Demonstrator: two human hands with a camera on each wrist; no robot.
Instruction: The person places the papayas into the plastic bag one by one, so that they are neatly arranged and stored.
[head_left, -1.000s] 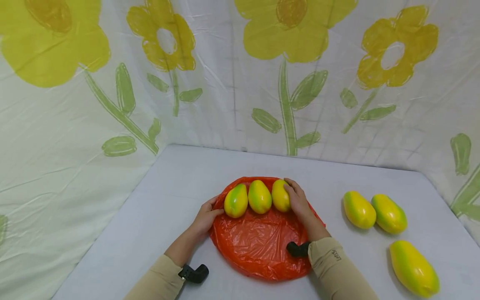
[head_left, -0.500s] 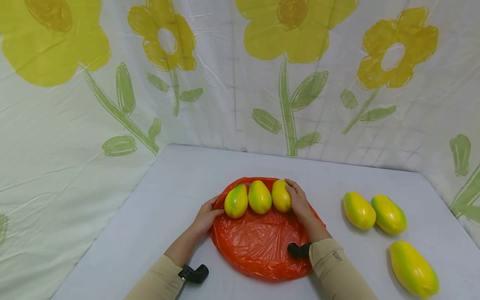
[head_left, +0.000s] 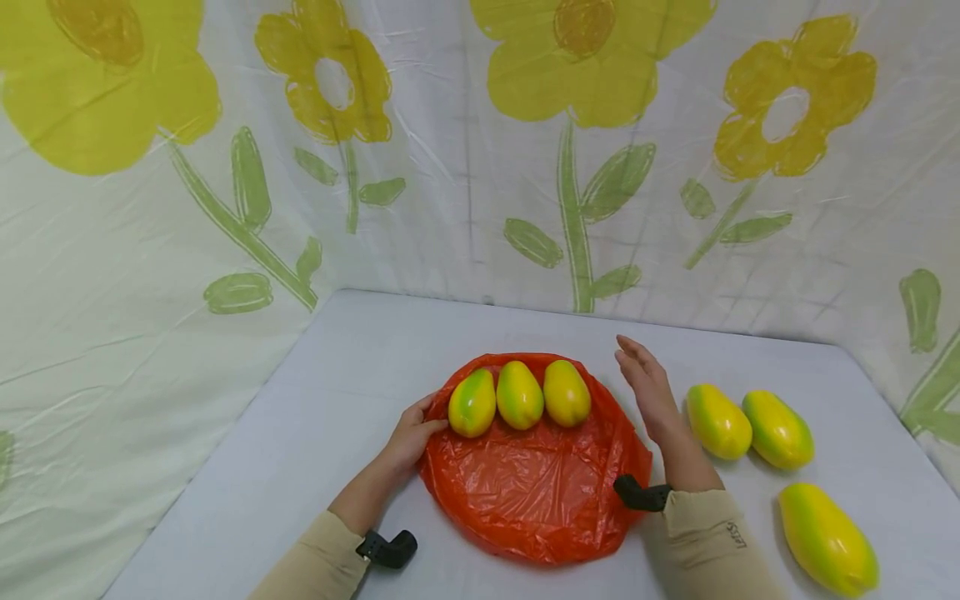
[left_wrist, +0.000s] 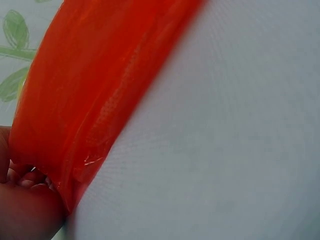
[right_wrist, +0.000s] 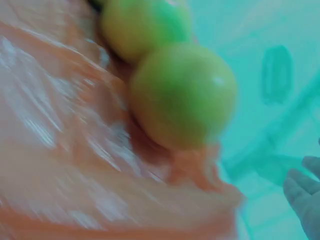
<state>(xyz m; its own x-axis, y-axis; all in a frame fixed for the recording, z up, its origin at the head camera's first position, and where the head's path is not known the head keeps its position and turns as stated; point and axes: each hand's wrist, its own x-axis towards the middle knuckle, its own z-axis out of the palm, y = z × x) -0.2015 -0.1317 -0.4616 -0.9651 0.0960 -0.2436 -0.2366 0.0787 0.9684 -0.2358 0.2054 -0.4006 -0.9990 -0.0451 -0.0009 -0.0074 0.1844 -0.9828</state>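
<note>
A red plastic bag (head_left: pixel 517 492) lies spread wide on the table, with three yellow-green papayas (head_left: pixel 519 395) in a row along its far side. My left hand (head_left: pixel 408 432) grips the bag's left edge, thumb on the inner side beside the leftmost papaya (head_left: pixel 472 403). In the left wrist view the curled fingers (left_wrist: pixel 31 180) show at the gathered film. To the right of the bag, my right hand (head_left: pixel 647 385) is raised with its fingers extended, apart from the rightmost papaya (head_left: pixel 567 393). The right wrist view is blurred and shows that papaya (right_wrist: pixel 185 97) in the bag.
On the right part of the white table (head_left: pixel 360 350), two papayas (head_left: pixel 778 428) lie side by side, and another papaya (head_left: pixel 828 538) lies nearer the front. A curtain (head_left: pixel 435 208) printed with yellow flowers hangs behind the table.
My right hand has let go of the rightmost papaya and moved right, off the bag. That papaya stays in the row. My left hand has not moved.
</note>
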